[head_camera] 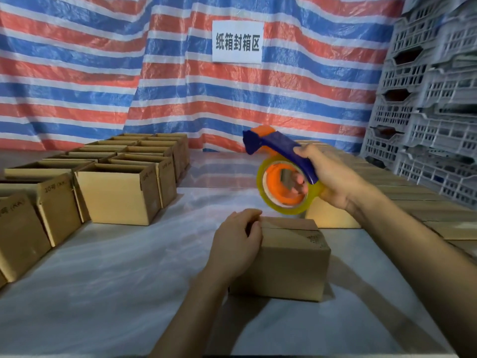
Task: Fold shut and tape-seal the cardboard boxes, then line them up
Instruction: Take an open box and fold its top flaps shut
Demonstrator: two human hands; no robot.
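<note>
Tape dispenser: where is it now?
Head view, right of centre: right hand holds the tape dispenser up, above the closed box the left hand holds.

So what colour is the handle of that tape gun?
The handle is dark blue, seen in the head view.

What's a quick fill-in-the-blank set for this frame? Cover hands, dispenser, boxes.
1. The right hand grips the tape dispenser by its ____ handle.
2. The left hand holds the near box, whose top flaps are folded ____.
3. The dispenser's yellowish tape roll sits on an ____ core.
4. The boxes on the person's left have ____ tops.
Missing words: blue; shut; orange; open.
</note>
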